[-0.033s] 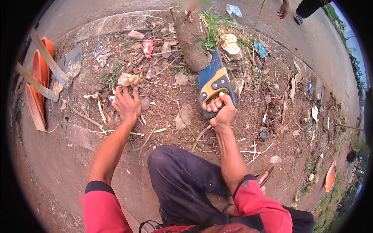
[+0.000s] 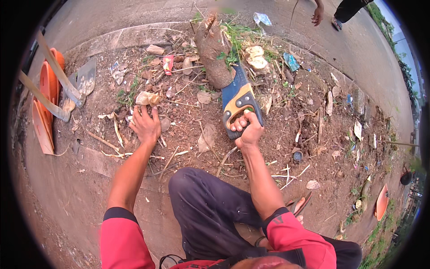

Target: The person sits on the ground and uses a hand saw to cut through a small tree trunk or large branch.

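Observation:
My right hand is wrapped round the black and yellow handle of a hand saw. Its blue blade points away from me and lies against the lower right side of a thick tree stump; the far part of the blade is hidden by the stump and green leaves. To the left, my left hand rests low on the soil with fingers spread. Its fingertips are at the near edge of a crumpled, pale brown dry piece, perhaps a leaf; whether they press on it I cannot tell.
Orange curved pieces and a metal blade with wooden handles lie at left. A pale cut wood piece is right of the stump. Twigs, leaves and litter cover the soil. Another person's hand shows at the top right.
The whole view has shifted a little, so the stump and ground sit lower and more to the left. Both hands and the saw keep nearly the same places against the ground.

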Available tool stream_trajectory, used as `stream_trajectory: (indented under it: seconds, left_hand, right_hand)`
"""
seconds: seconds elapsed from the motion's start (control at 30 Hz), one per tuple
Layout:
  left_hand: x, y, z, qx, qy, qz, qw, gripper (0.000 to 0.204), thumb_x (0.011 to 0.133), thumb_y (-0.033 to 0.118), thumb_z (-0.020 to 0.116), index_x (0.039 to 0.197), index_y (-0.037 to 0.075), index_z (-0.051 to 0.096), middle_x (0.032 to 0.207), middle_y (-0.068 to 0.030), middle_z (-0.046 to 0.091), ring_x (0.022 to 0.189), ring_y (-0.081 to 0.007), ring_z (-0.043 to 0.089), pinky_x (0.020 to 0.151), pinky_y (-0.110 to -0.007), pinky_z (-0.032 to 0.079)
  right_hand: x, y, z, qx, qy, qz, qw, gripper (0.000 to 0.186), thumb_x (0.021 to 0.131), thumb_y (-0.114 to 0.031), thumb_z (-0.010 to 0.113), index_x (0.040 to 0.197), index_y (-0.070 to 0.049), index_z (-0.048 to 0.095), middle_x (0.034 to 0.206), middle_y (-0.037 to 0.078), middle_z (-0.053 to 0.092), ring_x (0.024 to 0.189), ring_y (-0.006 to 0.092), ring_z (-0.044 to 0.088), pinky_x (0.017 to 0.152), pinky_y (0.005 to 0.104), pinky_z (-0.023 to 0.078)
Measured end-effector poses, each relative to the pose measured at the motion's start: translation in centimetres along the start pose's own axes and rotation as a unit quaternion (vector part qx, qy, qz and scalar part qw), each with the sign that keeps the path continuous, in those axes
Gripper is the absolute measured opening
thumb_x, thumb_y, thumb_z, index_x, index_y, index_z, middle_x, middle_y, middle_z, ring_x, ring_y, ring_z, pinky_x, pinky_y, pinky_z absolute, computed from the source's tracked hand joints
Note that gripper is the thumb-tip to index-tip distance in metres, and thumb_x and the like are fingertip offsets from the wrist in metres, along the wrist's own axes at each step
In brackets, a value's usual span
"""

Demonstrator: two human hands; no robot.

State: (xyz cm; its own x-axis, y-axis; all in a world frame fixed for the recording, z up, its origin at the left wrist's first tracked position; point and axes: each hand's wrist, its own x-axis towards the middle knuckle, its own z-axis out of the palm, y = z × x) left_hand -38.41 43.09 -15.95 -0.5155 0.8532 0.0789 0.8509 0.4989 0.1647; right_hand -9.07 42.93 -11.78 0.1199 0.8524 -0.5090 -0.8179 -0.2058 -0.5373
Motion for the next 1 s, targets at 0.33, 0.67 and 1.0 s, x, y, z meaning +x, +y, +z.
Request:
stream_trajectory:
  seconds: [0.33, 0.67, 1.0]
  left_hand:
    - [-3.7, -0.5, -8.8, -0.041, 0.019, -0.038, 0.998, 0.056, 0.091, 0.049, 0.045, 0.135, 0.014, 0.045, 0.143, -0.0128, 0.035, 0.134, -0.0284, 0.032, 0.109, -0.055, 0.016]
    - [-4.3, -1.7, -8.9, -0.030, 0.006, -0.053, 0.998, 0.056, 0.092, 0.048, 0.043, 0.138, 0.016, 0.042, 0.145, -0.0130, 0.032, 0.136, -0.0272, 0.028, 0.110, -0.056, 0.015]
    - [-3.9, -0.6, -6.8, -0.031, 0.003, -0.022, 0.999, 0.055, 0.093, 0.049, 0.041, 0.136, 0.015, 0.045, 0.145, -0.0131, 0.034, 0.136, -0.0277, 0.028, 0.108, -0.057, 0.016]
  right_hand:
    - [-5.9, -3.1, 1.4, 0.031, -0.115, 0.036, 0.992, 0.019, 0.086, -0.014, 0.056, 0.070, -0.007, 0.049, 0.056, 0.001, 0.045, 0.046, 0.0149, 0.044, 0.051, 0.0341, 0.043]
    - [-17.0, -20.9, 14.3, -0.527, -0.196, -0.230, 0.794, 0.084, 0.083, -0.021, 0.065, 0.146, 0.001, 0.015, 0.074, 0.011, 0.063, 0.066, 0.0128, 0.060, 0.057, 0.0274, 0.049]
    - [-15.9, -24.5, 23.0, -0.588, -0.212, -0.412, 0.663, 0.061, 0.083, -0.031, 0.067, 0.131, 0.001, 0.048, 0.055, 0.001, 0.053, 0.044, 0.0044, 0.045, 0.040, 0.0205, 0.034]
